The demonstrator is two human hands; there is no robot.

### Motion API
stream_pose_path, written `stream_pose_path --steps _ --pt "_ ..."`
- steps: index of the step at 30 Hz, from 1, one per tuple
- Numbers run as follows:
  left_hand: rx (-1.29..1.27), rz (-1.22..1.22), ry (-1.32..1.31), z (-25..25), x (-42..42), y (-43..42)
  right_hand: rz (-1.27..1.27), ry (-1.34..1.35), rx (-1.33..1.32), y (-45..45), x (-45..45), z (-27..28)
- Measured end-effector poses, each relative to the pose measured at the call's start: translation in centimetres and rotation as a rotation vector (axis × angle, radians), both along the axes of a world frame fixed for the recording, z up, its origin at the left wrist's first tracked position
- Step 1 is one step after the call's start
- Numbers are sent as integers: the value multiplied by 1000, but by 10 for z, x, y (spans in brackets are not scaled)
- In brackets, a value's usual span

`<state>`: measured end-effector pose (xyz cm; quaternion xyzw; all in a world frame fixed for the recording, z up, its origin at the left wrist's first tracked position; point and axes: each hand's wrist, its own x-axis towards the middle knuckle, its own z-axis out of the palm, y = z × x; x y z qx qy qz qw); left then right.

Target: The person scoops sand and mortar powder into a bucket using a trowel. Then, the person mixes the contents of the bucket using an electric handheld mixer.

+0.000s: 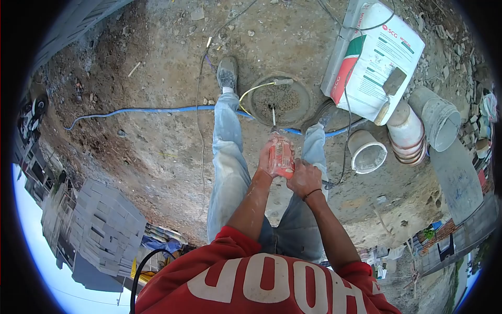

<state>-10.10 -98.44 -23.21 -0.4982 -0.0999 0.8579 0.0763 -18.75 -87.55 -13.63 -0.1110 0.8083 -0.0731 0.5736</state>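
A red power drill (281,157) with a long mixing rod (273,116) points down into a round bucket (305,99) of wet grey mortar (282,97) between the feet. My left hand (267,156) is wrapped round the drill's body from the left side. At the drill's rear right, my right hand (305,178) is closed on its handle. The rod's lower end is hidden in the mortar. A pale cord with a grey end piece (283,81) lies over the bucket's rim.
Mortar bags (384,57) with a trowel (394,81) on top lie at the upper right. Beside them stand a white bucket (367,152) and stacked buckets (406,131). A blue hose (157,110) and a black cable (346,136) cross the ground.
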Motion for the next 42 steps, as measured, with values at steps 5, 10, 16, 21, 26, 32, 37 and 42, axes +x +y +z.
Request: stream_pose_path --steps 5,10,16,21,26,32,37,42 --pt "-51 -44 -8 -1 -4 0 -31 50 -37 2 -4 3" --pt "5 -27 -6 -9 -8 2 6 66 -31 -3 -19 12" --pt "-32 -19 154 -11 -27 1 -60 58 -25 -3 -29 12" --pt "75 -22 -26 -2 -45 1 -97 132 3 0 -28 7" --pt "58 23 41 -14 -43 8 -72 157 -23 3 -28 4" --pt "50 -27 35 -20 -38 14 -95 104 50 3 -29 7" --pt "58 -21 41 -12 -38 14 -57 146 -20 10 -20 2" --pt "57 -74 7 -11 -32 16 -102 144 16 9 -13 6"
